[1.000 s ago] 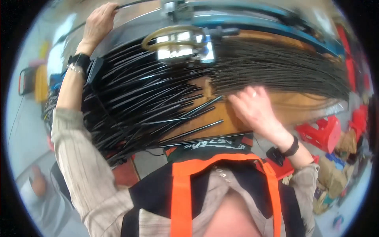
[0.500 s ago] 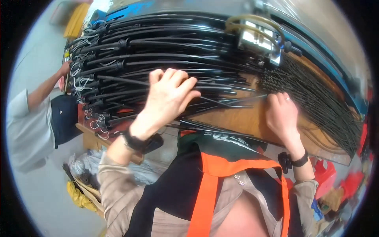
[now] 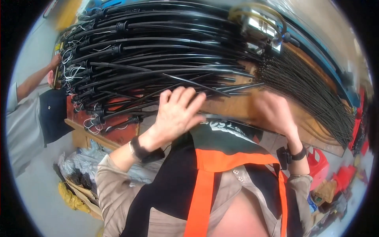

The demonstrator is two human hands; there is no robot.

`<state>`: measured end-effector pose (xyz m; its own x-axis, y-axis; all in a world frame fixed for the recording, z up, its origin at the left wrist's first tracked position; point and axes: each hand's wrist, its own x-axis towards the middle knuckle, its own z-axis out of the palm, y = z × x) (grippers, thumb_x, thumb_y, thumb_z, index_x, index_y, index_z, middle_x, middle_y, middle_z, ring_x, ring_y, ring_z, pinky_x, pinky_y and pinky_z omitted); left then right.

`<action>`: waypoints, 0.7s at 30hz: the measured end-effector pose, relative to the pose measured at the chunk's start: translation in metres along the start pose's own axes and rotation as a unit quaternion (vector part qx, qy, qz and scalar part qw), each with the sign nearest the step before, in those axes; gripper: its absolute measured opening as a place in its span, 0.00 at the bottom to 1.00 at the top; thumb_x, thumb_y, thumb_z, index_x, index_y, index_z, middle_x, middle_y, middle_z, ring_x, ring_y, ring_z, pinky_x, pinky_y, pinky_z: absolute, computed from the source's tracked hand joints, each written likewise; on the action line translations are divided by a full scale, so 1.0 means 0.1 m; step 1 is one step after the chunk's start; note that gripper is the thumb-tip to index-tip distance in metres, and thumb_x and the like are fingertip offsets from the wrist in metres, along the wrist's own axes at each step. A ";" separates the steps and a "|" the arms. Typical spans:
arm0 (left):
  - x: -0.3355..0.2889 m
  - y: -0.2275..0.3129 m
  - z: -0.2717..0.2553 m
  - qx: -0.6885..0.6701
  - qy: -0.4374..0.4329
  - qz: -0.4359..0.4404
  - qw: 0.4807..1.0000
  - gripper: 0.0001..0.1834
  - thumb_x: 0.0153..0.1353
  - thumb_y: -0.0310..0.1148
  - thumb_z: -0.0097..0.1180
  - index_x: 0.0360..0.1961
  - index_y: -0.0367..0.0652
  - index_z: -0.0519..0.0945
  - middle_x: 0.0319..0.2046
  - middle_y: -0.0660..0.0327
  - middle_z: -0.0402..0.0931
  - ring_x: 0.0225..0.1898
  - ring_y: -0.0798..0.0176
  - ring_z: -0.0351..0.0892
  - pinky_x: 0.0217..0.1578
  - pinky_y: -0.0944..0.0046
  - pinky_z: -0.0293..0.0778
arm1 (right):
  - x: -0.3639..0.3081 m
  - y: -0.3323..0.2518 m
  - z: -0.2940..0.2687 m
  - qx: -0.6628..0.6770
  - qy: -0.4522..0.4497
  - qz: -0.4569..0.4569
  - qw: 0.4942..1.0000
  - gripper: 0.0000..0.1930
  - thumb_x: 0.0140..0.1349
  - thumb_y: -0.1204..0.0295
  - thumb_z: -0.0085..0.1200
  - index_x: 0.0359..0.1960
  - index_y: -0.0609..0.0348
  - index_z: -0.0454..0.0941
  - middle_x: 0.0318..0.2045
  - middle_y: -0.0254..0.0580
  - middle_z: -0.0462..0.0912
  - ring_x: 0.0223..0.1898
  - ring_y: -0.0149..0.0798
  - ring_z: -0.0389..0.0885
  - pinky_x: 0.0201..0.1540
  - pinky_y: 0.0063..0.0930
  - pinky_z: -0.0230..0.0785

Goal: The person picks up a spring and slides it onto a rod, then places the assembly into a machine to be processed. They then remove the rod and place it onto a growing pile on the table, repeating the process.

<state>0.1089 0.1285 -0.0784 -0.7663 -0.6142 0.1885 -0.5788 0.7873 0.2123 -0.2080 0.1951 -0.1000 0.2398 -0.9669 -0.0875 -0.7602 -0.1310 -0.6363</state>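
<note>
The left hand [image 3: 175, 112] is open, fingers spread flat, resting against the lower edge of the bundle of black cables [image 3: 158, 67] lying just above it on the tabletop [image 3: 233, 106]. The right hand [image 3: 272, 110] is blurred, near the same cables; I cannot tell its grip.

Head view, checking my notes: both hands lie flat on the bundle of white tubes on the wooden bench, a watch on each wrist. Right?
Not quite: the head view shows the tubes are black, not white. Left hand and right hand rest on them at the wooden bench, a watch on each wrist.
</note>
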 end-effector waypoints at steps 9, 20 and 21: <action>0.12 -0.07 0.28 0.041 0.082 -0.068 0.993 0.17 0.53 0.44 0.65 0.42 0.50 0.81 0.31 0.65 0.70 0.33 0.62 0.71 0.37 0.60 0.59 | 0.21 -0.18 0.02 0.153 0.091 0.061 0.982 0.12 0.66 0.70 0.54 0.48 0.61 0.80 0.35 0.50 0.84 0.34 0.37 0.82 0.39 0.26 0.72; 0.06 0.00 0.29 -0.060 0.095 0.000 0.994 0.10 0.52 0.31 0.61 0.37 0.45 0.79 0.28 0.61 0.72 0.32 0.60 0.75 0.31 0.62 0.74 | 0.08 -0.04 0.17 0.253 0.138 0.161 0.944 0.13 0.69 0.67 0.53 0.48 0.62 0.81 0.30 0.35 0.79 0.30 0.27 0.73 0.36 0.21 0.66; 0.04 0.01 0.29 -0.057 0.097 -0.001 0.994 0.10 0.52 0.31 0.61 0.37 0.45 0.79 0.28 0.61 0.72 0.32 0.60 0.75 0.31 0.62 0.74 | 0.06 -0.02 0.17 0.253 0.138 0.157 0.944 0.13 0.69 0.67 0.53 0.48 0.62 0.81 0.30 0.35 0.79 0.30 0.27 0.73 0.36 0.21 0.66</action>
<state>0.0970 0.1279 -0.1055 -0.6902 -0.6234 0.3674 -0.5367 0.7816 0.3178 -0.1945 0.1932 -0.1125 -0.1697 -0.9700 -0.1744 -0.3642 0.2261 -0.9034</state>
